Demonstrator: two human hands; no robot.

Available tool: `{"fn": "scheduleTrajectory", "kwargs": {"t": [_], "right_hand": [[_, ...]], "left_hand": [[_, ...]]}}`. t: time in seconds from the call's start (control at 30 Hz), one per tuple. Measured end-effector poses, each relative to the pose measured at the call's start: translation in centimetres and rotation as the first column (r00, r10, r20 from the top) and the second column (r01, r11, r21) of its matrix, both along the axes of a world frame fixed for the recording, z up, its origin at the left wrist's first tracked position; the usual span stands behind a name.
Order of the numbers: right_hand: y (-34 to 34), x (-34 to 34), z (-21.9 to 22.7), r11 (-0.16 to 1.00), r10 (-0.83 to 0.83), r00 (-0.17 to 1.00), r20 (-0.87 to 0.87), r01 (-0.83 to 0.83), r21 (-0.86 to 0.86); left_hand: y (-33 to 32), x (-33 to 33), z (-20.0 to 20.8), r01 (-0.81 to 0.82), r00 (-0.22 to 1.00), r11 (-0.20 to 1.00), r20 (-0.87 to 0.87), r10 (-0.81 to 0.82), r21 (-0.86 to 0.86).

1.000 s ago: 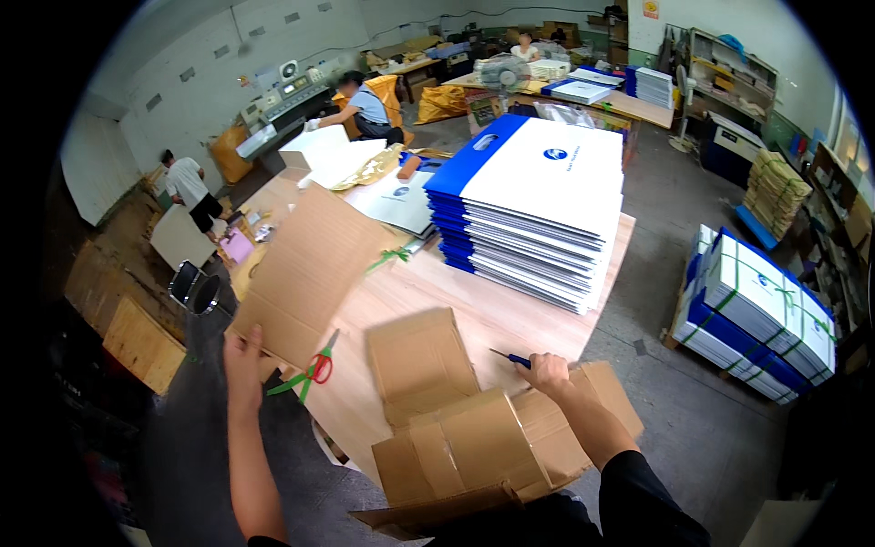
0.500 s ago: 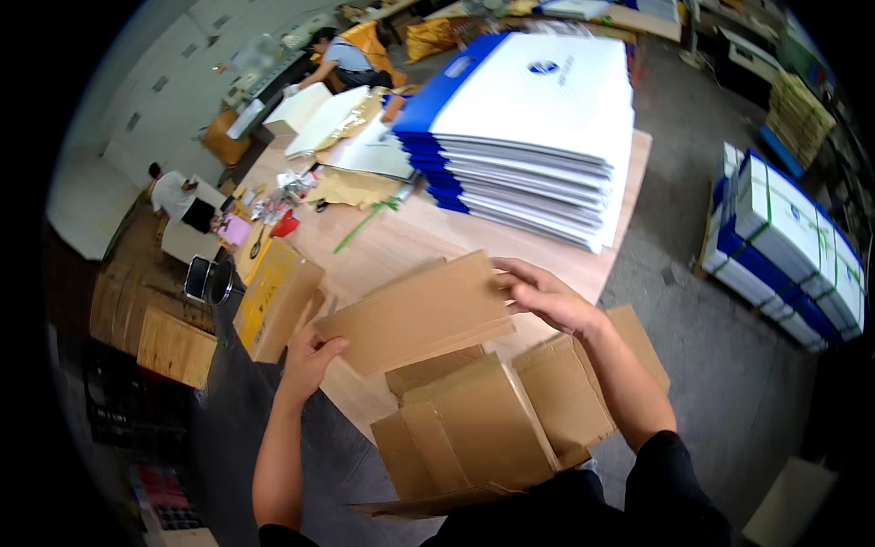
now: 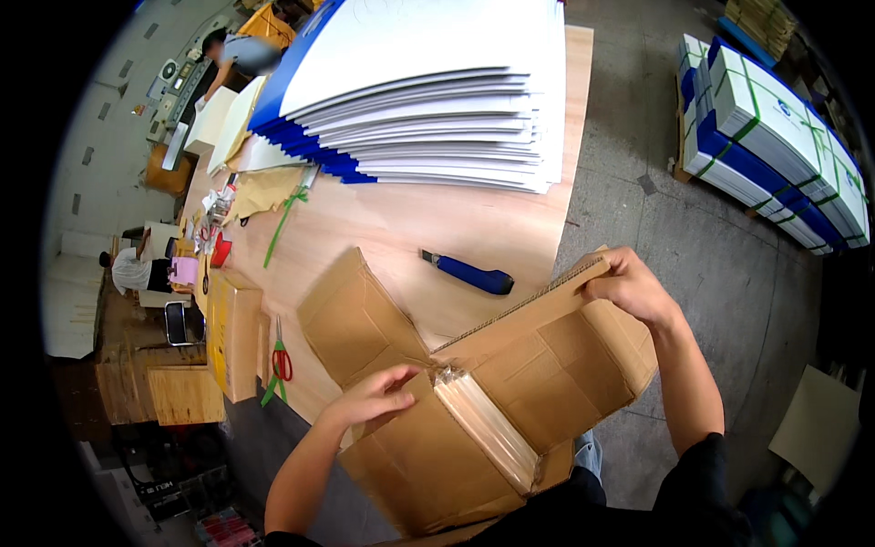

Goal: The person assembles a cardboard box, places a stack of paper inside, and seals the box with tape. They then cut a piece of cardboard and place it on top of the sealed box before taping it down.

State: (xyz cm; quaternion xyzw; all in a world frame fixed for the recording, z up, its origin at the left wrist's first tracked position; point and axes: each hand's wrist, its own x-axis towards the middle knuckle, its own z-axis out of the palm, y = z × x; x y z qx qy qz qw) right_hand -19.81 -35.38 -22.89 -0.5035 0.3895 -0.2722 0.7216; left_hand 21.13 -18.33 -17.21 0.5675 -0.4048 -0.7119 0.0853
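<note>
An open cardboard box (image 3: 428, 465) stands in front of me with its flaps spread. Inside its narrow opening shows a stack wrapped in clear plastic (image 3: 488, 428). My right hand (image 3: 629, 287) grips the upper right end of a flat cardboard piece (image 3: 529, 314), seen nearly edge-on and slanting down to the opening. My left hand (image 3: 378, 398) is at the box's left flap, fingers stretched out and thumb apart; whether it presses on the flap I cannot tell. Beyond the box a blue utility knife (image 3: 469, 272) lies on the table.
A tall stack of blue-and-white printed sheets (image 3: 437, 100) covers the far table (image 3: 383, 214). At left are red-handled scissors (image 3: 282, 365), a taped carton (image 3: 232, 333) and green strapping (image 3: 284, 219). Strapped bundles (image 3: 775, 137) stand on the floor at right. Two people work farther off.
The cardboard piece has left my left hand and swung edge-on over the box, held by my right. My left hand has moved to the flap. The knife and scissors have come into sight.
</note>
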Motion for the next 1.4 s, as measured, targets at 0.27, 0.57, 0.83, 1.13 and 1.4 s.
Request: {"fn": "scheduleTrajectory", "kwargs": {"t": [0.27, 0.57, 0.83, 1.13, 1.4], "right_hand": [[-0.7, 3.8, -0.5, 0.983, 0.184, 0.974, 0.133, -0.185, -0.005], [-3.0, 8.6, -0.3, 0.918, 0.375, 0.907, 0.192, -0.335, -0.212], [-0.3, 9.5, -3.3, 0.917, 0.399, 0.885, 0.238, -0.39, -0.089], [2.2, 10.9, -2.0, 0.823, 0.559, 0.814, 0.159, -0.52, -0.23], [2.8, 10.8, -2.6, 0.805, 0.576, 0.807, 0.131, -0.532, -0.261]], "left_hand": [[2.0, -1.7, 3.6, 0.052, 0.961, 0.947, 0.276, 0.039, -0.317], [1.6, -0.8, 6.2, 0.158, 0.941, 0.859, 0.339, 0.019, -0.486], [3.4, 0.4, 6.2, 0.059, 0.935, 0.836, 0.323, 0.145, -0.545], [3.4, -0.9, 3.9, 0.103, 0.891, 0.817, 0.417, 0.177, -0.567], [3.3, -2.6, 0.9, -0.009, 0.937, 0.909, 0.314, 0.153, -0.416]]}}
